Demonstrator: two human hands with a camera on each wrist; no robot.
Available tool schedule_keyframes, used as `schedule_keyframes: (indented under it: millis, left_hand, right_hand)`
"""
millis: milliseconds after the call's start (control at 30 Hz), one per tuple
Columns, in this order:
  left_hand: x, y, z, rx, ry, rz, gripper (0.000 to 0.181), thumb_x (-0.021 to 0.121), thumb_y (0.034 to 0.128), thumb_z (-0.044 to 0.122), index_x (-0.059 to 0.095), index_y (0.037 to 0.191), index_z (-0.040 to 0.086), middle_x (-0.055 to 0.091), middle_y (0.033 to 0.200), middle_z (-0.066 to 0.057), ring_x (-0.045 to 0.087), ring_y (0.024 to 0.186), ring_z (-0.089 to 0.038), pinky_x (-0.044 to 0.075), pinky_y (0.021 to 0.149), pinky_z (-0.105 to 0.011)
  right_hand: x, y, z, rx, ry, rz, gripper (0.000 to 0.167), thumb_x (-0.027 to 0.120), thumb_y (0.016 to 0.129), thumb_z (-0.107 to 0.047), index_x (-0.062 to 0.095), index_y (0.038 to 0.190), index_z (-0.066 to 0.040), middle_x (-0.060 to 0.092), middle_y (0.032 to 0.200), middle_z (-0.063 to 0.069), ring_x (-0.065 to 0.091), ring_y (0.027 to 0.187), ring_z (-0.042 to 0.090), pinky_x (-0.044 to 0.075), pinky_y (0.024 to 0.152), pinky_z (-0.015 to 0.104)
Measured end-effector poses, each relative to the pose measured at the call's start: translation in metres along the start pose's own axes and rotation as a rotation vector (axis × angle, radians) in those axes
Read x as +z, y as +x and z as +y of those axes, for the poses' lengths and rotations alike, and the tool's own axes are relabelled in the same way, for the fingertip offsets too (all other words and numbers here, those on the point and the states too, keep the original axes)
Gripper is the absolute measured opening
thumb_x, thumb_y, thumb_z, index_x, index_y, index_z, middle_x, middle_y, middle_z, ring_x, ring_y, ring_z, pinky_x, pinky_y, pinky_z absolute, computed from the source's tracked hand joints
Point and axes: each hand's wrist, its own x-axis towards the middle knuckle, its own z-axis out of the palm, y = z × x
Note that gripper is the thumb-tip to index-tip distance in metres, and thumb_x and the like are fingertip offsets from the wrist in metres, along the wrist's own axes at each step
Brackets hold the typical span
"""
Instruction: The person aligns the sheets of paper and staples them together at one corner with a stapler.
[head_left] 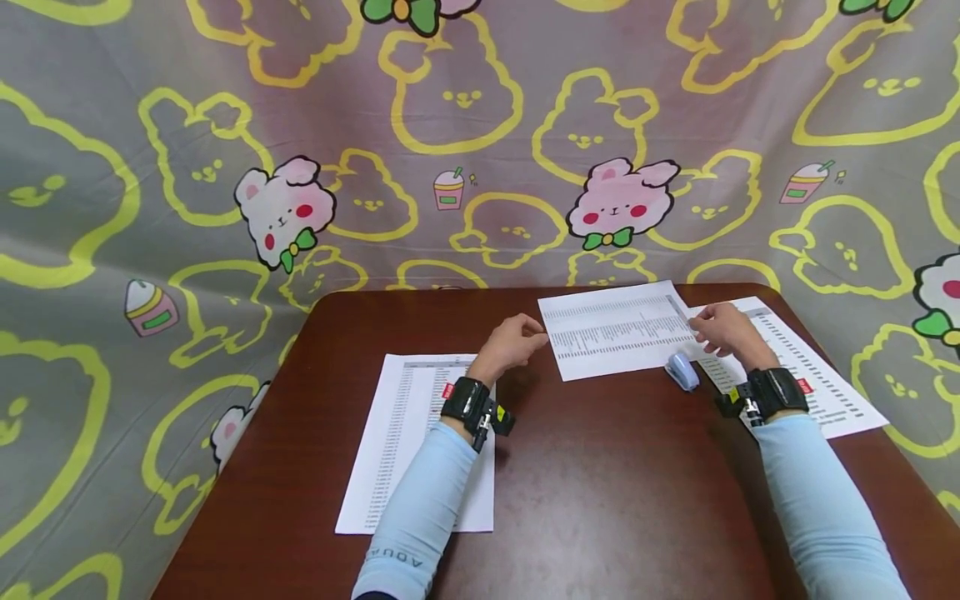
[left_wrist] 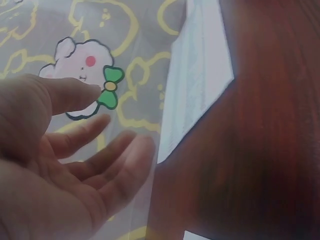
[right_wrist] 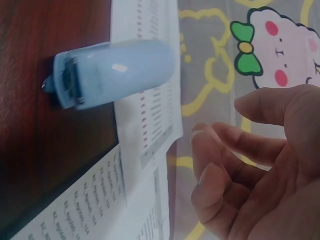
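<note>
A printed sheet of paper (head_left: 611, 329) lies crosswise at the far side of the table. My left hand (head_left: 513, 342) is by its left edge, fingers loosely bent. The left wrist view shows a gap between thumb and fingers with nothing in it. Over the sheet's right end hovers my right hand (head_left: 726, 331), its fingers (right_wrist: 212, 187) relaxed and apart from the thumb. Close below that hand is a small light-blue stapler (right_wrist: 117, 72), beside the sheet's lower right corner. Another printed sheet (head_left: 806, 358) lies at the right, partly covered by the right hand and wrist.
A further printed sheet (head_left: 405, 450) lies on the left of the brown table (head_left: 585, 492), partly under the left forearm. A patterned curtain (head_left: 480, 150) hangs behind the table and along its sides. Each wrist bears a black strapped camera.
</note>
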Motion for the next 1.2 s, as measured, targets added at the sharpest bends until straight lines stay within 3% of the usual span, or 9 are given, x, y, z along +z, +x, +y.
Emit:
schedule_keyframes:
  millis: [200,333,467,833,1200]
  left_hand:
    - [0.015,0.003,-0.002,0.082,0.175,0.056,0.027,0.062,0.0946,0.03,0.062,0.114,0.012,0.067,0.114,-0.008,0.062,0.1,-0.022,0.05,0.085,-0.036]
    - [0.022,0.005,0.0,0.159,0.328,0.101,0.024,0.062,0.0938,0.027,0.064,0.111,0.011,0.066,0.103,-0.006,0.06,0.09,-0.019,0.048,0.079,-0.032]
    - [0.024,0.005,0.003,0.212,0.435,0.089,0.024,0.06,0.0928,0.026,0.065,0.11,0.01,0.062,0.095,-0.004,0.056,0.083,-0.017,0.045,0.07,-0.03]
    - [0.035,0.005,0.0,0.215,0.484,-0.037,0.029,0.063,0.0917,0.029,0.065,0.114,0.011,0.065,0.098,-0.003,0.059,0.084,-0.014,0.048,0.072,-0.028]
    - [0.049,0.003,0.004,0.324,0.56,-0.031,0.025,0.058,0.0946,0.024,0.066,0.115,0.012,0.067,0.115,-0.004,0.061,0.104,-0.017,0.049,0.09,-0.031]
  right_hand:
    - [0.004,0.004,0.011,0.041,-0.086,-0.003,0.043,0.05,0.097,-0.027,0.056,0.117,0.011,0.065,0.101,0.027,0.065,0.074,0.026,0.052,0.058,0.031]
    - [0.005,0.007,0.017,0.05,-0.101,0.006,0.042,0.05,0.096,-0.025,0.056,0.117,0.011,0.063,0.099,0.026,0.065,0.074,0.027,0.052,0.058,0.032]
    - [0.005,0.009,0.021,0.059,-0.114,0.009,0.042,0.051,0.094,-0.024,0.057,0.116,0.011,0.062,0.101,0.027,0.065,0.074,0.027,0.053,0.058,0.033]
    - [0.008,0.008,0.029,0.117,-0.188,-0.009,0.042,0.053,0.094,-0.026,0.056,0.115,0.01,0.062,0.101,0.026,0.062,0.081,0.033,0.049,0.062,0.036]
    - [0.007,0.01,0.03,0.173,-0.24,-0.009,0.046,0.055,0.093,-0.027,0.05,0.119,0.01,0.058,0.104,0.027,0.057,0.085,0.035,0.046,0.068,0.041]
